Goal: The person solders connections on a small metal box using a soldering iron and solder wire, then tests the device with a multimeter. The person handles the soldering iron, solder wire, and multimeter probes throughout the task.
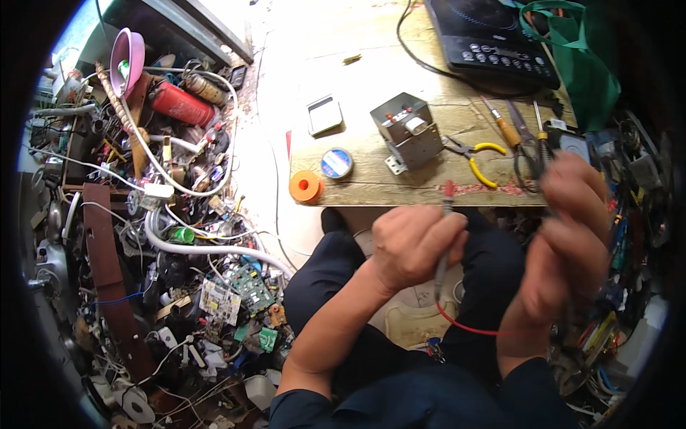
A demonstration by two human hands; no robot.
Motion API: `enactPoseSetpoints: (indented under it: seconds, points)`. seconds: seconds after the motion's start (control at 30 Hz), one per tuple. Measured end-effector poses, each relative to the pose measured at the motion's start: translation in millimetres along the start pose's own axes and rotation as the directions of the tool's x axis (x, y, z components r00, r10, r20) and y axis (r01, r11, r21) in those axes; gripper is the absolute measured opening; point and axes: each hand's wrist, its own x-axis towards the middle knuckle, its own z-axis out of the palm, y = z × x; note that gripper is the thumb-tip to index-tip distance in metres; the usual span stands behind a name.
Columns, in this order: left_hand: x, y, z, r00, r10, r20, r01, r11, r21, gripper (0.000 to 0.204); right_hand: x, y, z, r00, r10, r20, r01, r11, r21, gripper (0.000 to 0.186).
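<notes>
My left hand (411, 243) is closed around a grey test probe (441, 273), held upright just off the table's near edge. A red cap sits at the probe's upper end, and a red wire (461, 325) curves from its lower end toward my right forearm. To the right, my right hand (568, 229) is raised and smeared by motion; whether it holds anything is not visible. Beyond my hands stands a dark metal box-shaped part (409, 139) with red and white terminals on top. Yellow-handled pliers (471, 154) lie beside it.
On the wooden table (371, 187) are an orange spool (306, 186), a round blue-lidded tin (336, 164), a small square tray (325, 116), screwdrivers (507, 130) and a black induction cooker (493, 46). A green bag (582, 68) hangs at right. Piled scrap and circuit boards (250, 287) crowd the left.
</notes>
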Motion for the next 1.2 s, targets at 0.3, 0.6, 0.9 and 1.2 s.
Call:
enactPoseSetpoints:
  seconds: [0.3,0.6,0.9,1.2]
  points:
    - [-2,8,22,1.0,-0.016,0.008,0.017,0.999,-0.049,0.026,-32,-41,-52,0.979,0.134,0.156,-0.138,0.99,0.013,0.025]
    - [-5,9,26,0.996,-0.045,0.075,0.049,0.997,-0.064,0.023,-73,-57,-57,0.94,0.297,0.169,-0.299,0.954,-0.012,0.028]
    - [-5,1,29,0.999,-0.015,0.05,0.019,0.997,-0.072,0.039,-44,-57,-72,0.953,0.262,0.155,-0.264,0.965,-0.009,0.031]
    - [6,-4,12,0.991,0.017,-0.13,-0.022,0.999,-0.038,0.039,-38,50,16,0.761,0.64,-0.106,-0.639,0.768,0.049,0.02]
